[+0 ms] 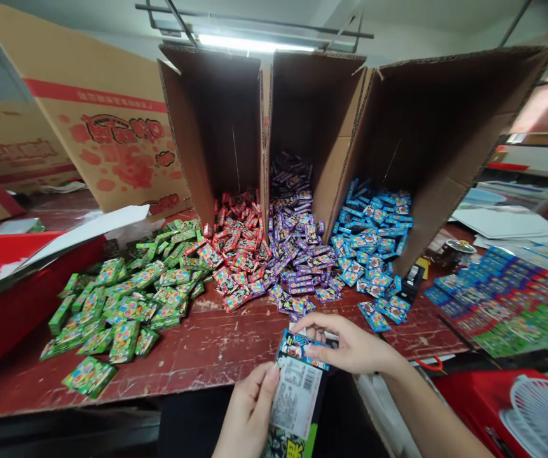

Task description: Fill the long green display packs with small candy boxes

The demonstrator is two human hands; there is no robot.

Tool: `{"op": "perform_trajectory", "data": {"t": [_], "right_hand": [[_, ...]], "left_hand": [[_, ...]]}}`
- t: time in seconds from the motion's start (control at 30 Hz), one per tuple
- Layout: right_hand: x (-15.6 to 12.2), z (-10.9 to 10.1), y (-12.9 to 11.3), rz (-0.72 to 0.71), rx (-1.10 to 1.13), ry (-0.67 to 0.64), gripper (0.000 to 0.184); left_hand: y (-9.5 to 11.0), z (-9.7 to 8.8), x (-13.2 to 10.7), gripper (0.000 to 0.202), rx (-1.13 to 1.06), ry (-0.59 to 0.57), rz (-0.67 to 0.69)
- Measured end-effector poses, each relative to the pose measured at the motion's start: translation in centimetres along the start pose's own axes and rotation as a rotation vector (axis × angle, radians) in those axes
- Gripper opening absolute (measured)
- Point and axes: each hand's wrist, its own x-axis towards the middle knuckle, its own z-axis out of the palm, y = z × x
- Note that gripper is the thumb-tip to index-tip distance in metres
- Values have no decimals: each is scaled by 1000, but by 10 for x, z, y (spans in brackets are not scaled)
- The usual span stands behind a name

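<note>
My left hand [251, 407] pinches the side of a long printed packet [294, 401], which has a pale barcode label and a green lower end. At the top of this packet my right hand [343, 343] is closed on a small blue box [295, 346], fingers behind and thumb in front. Whether the blue box sits inside the packet or only against it, I cannot tell. Just beyond my hands lie heaps of similar small boxes: purple ones [297, 254], blue ones [374, 235] and red ones [240, 245]. Green boxes [131, 296] are spread to the left.
Three upright cardboard cartons [445, 140] stand open behind the heaps. A red bin [30, 299] is at the left edge. Flat colourful printed sheets [517, 299] lie at right, with red-handled scissors [430, 364] near the table edge and a white fan [545, 407] below.
</note>
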Motion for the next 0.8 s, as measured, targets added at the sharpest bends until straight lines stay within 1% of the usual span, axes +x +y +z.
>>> {"op": "perform_trajectory", "data": {"t": [0.1, 0.17, 0.23, 0.33, 0.4, 0.5, 0.57, 0.63, 0.67, 0.73, 0.77, 0.8], "right_hand": [[5, 4, 5, 29, 33, 47, 30], [5, 8, 13, 60, 72, 142, 30], [3, 11, 18, 66, 100, 219, 26], [1, 12, 18, -11, 144, 267, 21], [2, 14, 15, -21, 213, 295, 21], [9, 21, 15, -39, 293, 408, 25], [12, 28, 20, -101, 264, 488, 23], [13, 34, 27, -127, 213, 536, 14], [12, 36, 31, -116, 191, 549, 17], [7, 37, 34, -81, 138, 519, 33], [5, 36, 35, -65, 106, 482, 36], [3, 35, 34, -54, 75, 432, 33]], "left_hand": [[0, -4, 1, 37, -5, 23, -9], [-2, -7, 1, 37, 6, 43, -9], [-3, -9, 0, 37, 27, 58, -5], [-4, -9, -1, 38, 53, 70, -3], [-3, -7, 0, 38, 66, 61, 6], [0, -4, 0, 38, 93, 43, 28], [2, -3, 0, 38, 104, 46, 34], [2, -4, -1, 38, 111, 54, 39], [1, -5, -1, 38, 116, 59, 43], [-1, -6, -2, 38, 121, 66, 49], [-2, -6, -2, 38, 123, 67, 55], [-3, -5, -1, 38, 123, 68, 58]]}}
